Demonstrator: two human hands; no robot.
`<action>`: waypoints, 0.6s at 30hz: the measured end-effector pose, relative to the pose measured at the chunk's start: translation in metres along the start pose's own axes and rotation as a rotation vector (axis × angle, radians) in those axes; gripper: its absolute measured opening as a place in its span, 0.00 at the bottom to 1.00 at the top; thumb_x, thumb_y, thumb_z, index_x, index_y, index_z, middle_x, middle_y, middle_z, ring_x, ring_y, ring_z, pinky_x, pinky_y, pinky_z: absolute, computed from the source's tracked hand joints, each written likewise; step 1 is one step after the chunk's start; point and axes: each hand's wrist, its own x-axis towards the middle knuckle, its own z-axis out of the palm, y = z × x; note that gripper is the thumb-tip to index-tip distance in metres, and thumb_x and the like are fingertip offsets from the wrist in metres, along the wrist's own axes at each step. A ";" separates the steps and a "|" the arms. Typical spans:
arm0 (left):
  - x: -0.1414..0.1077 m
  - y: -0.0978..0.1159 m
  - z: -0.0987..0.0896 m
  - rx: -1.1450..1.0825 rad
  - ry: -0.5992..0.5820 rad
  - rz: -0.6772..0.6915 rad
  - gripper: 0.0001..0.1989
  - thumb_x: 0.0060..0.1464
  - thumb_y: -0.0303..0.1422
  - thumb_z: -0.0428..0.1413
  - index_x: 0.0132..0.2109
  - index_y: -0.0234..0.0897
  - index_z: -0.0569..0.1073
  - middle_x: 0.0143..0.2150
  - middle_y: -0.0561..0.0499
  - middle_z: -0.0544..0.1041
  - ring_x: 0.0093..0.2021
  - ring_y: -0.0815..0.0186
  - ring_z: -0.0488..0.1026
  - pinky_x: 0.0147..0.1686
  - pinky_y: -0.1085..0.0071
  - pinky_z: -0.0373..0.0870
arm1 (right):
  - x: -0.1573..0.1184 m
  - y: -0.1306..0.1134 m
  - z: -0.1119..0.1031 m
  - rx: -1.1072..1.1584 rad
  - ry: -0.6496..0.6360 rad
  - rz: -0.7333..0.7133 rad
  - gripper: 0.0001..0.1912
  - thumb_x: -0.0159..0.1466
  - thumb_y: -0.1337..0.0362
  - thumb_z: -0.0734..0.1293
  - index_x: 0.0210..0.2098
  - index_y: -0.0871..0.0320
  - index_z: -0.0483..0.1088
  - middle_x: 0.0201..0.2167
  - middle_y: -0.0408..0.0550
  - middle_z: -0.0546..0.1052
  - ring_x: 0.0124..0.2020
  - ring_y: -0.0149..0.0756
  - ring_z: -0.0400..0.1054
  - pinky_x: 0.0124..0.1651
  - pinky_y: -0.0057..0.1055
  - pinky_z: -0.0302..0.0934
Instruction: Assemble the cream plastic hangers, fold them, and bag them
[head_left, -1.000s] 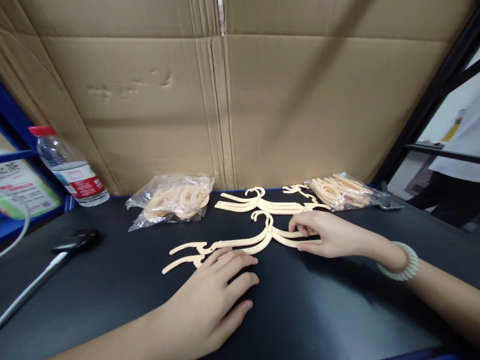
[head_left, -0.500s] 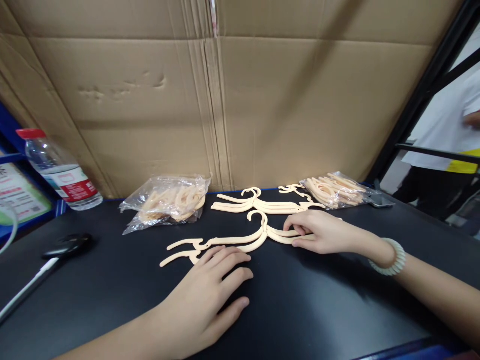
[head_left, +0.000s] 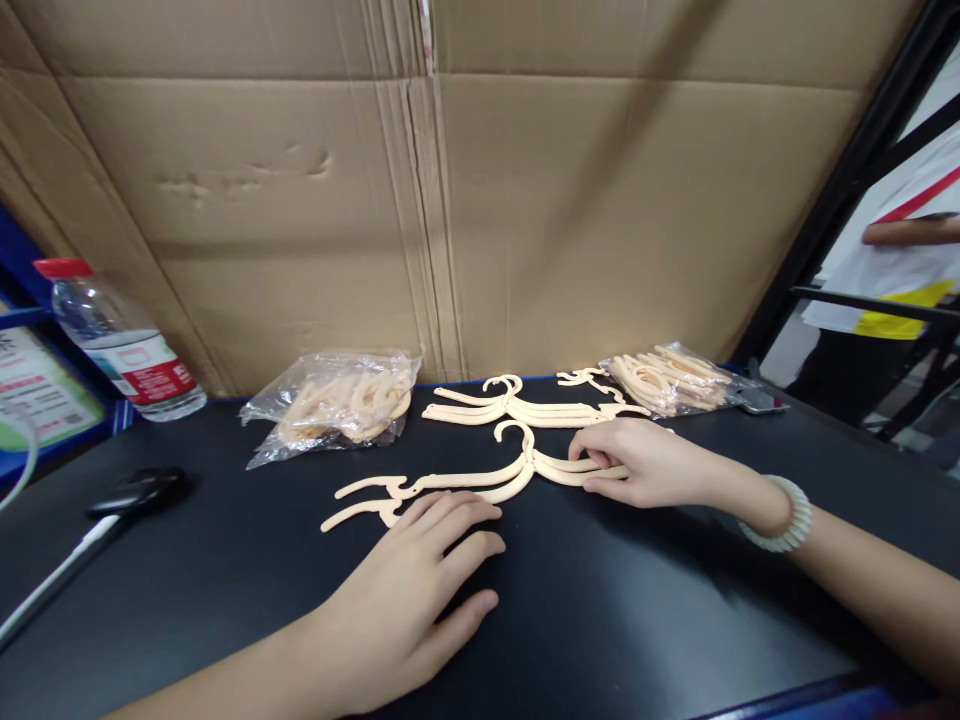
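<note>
A cream folding clothes hanger [head_left: 517,478], or a pair laid together, rests on the dark tabletop with its hook pointing away from me. My right hand [head_left: 626,462] pinches its right arm between thumb and fingers, hiding that end. Fingers spread, my left hand [head_left: 442,575] lies palm down, its fingertips over the lower left arm and part of the left end hidden beneath. Further back, another group of cream hangers [head_left: 544,410] lies with hooks overlapping. Small curved cream pieces [head_left: 585,377] are behind it to the right.
Clear bags of cream hangers [head_left: 341,400] [head_left: 664,380] flank the hangers. At left stand a water bottle [head_left: 131,345] and a black device [head_left: 139,490] with a white cable. A phone [head_left: 761,400] lies at right. Cardboard [head_left: 585,200] walls the back; a person [head_left: 885,270] stands beyond the frame.
Both my hands and the hangers stay practically where they were. In the background at right, the person's arm and shirt have shifted.
</note>
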 end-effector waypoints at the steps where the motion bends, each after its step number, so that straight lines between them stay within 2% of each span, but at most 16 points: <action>1: 0.000 0.000 0.000 -0.001 0.000 0.000 0.13 0.62 0.32 0.50 0.53 0.41 0.68 0.58 0.45 0.69 0.60 0.54 0.63 0.58 0.54 0.64 | 0.000 -0.001 0.000 -0.005 0.001 0.001 0.05 0.57 0.67 0.65 0.34 0.57 0.70 0.22 0.38 0.66 0.23 0.29 0.58 0.27 0.26 0.47; 8: 0.001 0.000 -0.001 -0.015 0.025 0.001 0.14 0.61 0.31 0.51 0.53 0.41 0.69 0.58 0.45 0.70 0.59 0.54 0.65 0.57 0.54 0.65 | 0.001 -0.003 -0.002 -0.013 0.000 0.021 0.06 0.58 0.63 0.66 0.35 0.58 0.71 0.24 0.41 0.70 0.25 0.30 0.61 0.28 0.27 0.48; 18: 0.001 0.002 -0.003 -0.022 0.045 0.013 0.14 0.60 0.31 0.52 0.53 0.41 0.70 0.57 0.45 0.71 0.59 0.53 0.65 0.58 0.54 0.66 | 0.000 -0.004 -0.004 -0.021 -0.012 0.016 0.05 0.59 0.63 0.65 0.34 0.58 0.71 0.25 0.42 0.71 0.25 0.31 0.61 0.28 0.27 0.47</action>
